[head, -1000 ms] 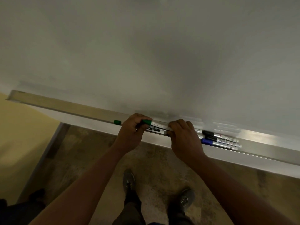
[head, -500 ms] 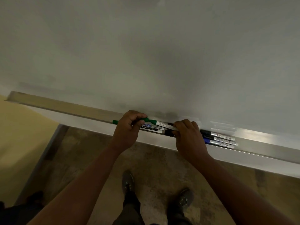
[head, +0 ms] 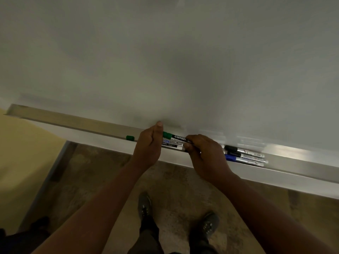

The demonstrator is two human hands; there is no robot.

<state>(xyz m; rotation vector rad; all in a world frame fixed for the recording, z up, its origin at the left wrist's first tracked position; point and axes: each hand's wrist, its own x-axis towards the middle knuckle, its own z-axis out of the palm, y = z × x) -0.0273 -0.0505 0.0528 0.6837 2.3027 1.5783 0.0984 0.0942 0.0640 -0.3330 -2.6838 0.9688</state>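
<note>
Marker point(head: 178, 138), the green one, hangs just above the middle of the tray point(head: 73, 121), over the spare markers point(head: 172, 146) lying in it. A second back its white side faces up; now the black label shows, so it has rolled in the grip. The right hand point(head: 205, 154) keeps its pinch on the barrel, thumb and fingertips closed round it. The left hand point(head: 148, 147) is the one that changes: from a tight wrap over the green end it loosens. Its thumb now stands straight up from the tray against the board point(head: 165, 61), fingers loosely curled beside that end. I cannot tell if they touch it. A green piece point(head: 130, 138) stays in the tray, left of that hand. My guess is the twist at the cap end is finished
</note>
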